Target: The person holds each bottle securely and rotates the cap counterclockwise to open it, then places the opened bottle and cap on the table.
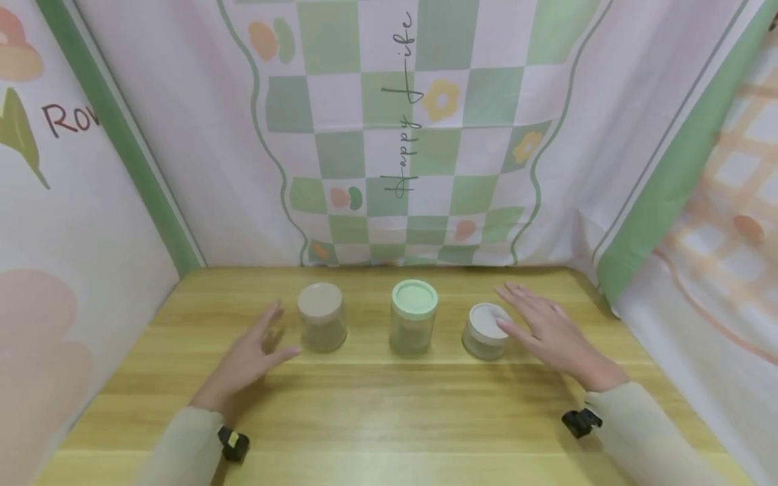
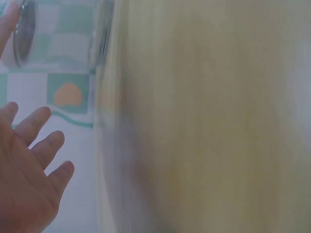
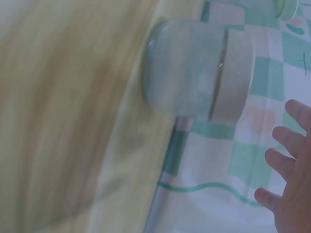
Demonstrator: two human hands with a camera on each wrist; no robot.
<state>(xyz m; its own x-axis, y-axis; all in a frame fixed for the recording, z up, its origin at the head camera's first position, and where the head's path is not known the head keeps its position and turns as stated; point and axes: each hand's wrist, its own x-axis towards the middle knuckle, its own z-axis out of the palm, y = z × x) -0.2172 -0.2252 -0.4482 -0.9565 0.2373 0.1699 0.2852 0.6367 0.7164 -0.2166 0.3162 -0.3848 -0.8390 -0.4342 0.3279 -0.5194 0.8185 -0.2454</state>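
Glass is lined up on a wooden table: a green-lidded jar is flanked by a beige-lidded jar and a short white-lidded jar. All lids are on and no jar is gripped; whether handling is finished or yet to be started cannot be told. The left hand is held open, empty, just beside the beige-lidded jar. By the white-lidded jar, the right hand is likewise spread, nothing grasped; thumb contact cannot be confirmed.

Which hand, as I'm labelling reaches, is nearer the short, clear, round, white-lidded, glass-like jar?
Right. The right hand is just right of the short jar; the left hand is well off to its left.
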